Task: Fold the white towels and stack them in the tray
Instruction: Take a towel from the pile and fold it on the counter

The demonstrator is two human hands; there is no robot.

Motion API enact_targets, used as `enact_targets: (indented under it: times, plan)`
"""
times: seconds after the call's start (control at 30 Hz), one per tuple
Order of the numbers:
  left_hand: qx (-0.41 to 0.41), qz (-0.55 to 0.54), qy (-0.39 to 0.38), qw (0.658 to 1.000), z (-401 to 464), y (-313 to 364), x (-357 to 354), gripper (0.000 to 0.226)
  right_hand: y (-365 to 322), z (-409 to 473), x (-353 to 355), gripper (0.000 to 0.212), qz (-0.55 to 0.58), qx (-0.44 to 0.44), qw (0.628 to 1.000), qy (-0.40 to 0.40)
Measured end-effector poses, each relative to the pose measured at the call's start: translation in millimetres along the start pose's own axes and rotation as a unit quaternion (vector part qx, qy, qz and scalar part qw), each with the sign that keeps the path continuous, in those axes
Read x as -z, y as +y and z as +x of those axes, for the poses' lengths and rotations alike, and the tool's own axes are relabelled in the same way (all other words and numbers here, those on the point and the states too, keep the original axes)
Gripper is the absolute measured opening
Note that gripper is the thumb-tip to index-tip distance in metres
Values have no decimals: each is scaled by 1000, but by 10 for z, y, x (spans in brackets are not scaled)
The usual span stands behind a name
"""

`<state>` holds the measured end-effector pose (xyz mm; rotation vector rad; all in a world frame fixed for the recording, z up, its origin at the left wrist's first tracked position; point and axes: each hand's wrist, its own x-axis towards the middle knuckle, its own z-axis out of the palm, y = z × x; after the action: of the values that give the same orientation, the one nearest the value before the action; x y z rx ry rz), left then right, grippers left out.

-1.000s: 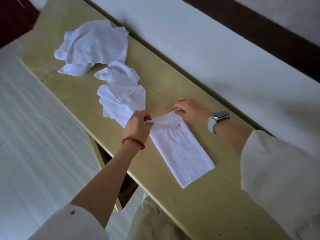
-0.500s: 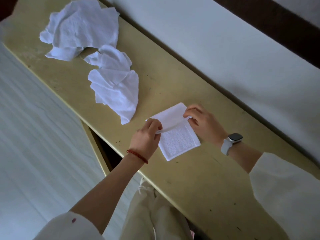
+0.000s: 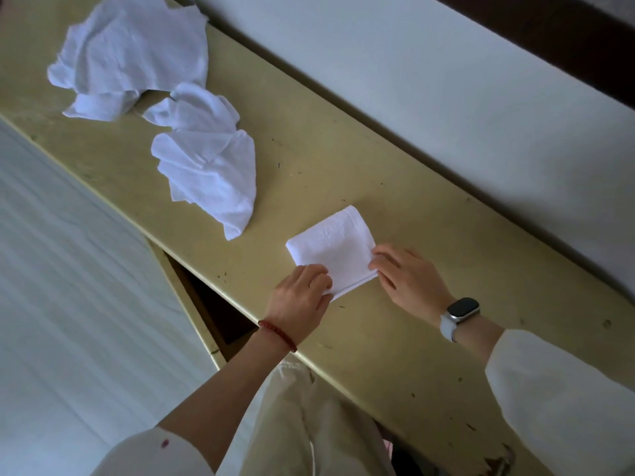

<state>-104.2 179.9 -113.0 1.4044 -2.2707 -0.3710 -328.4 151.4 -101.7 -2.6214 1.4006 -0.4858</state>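
A small white towel [image 3: 331, 247], folded into a square, lies flat on the yellow table [image 3: 343, 156]. My left hand [image 3: 300, 298] pinches its near left corner. My right hand [image 3: 403, 278] pinches the near right corner with fingertips on the edge. A crumpled white towel [image 3: 209, 170] lies to the left of the folded one. Further left, a larger rumpled white towel [image 3: 134, 53] is spread near the table's far end. No tray is in view.
The table runs diagonally along a white wall [image 3: 446, 97] with a dark band above. A pale floor [image 3: 68, 304] lies to the left. A dark gap [image 3: 213, 310] opens under the table's near edge, by my legs.
The long folded towel was doubled over towards me into a small square. Both hands moved from its far end to its near corners. The view shifted left.
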Motion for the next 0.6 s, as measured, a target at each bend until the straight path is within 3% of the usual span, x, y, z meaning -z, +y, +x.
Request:
enact_targets:
  times: [0.17,0.3,0.6]
  plan:
    - [-2,-22,26,999,-75,-13,-11,6,-43,-17,-79,13,14,3,1000,19]
    - [16,-21,6,1000,-90,1,26,22,-31,-15,-62,12,33,7,999,4]
    - [-5,-65,-2,998,-112,7,62,31,-2,-28,1,13,84,-8,996,-23]
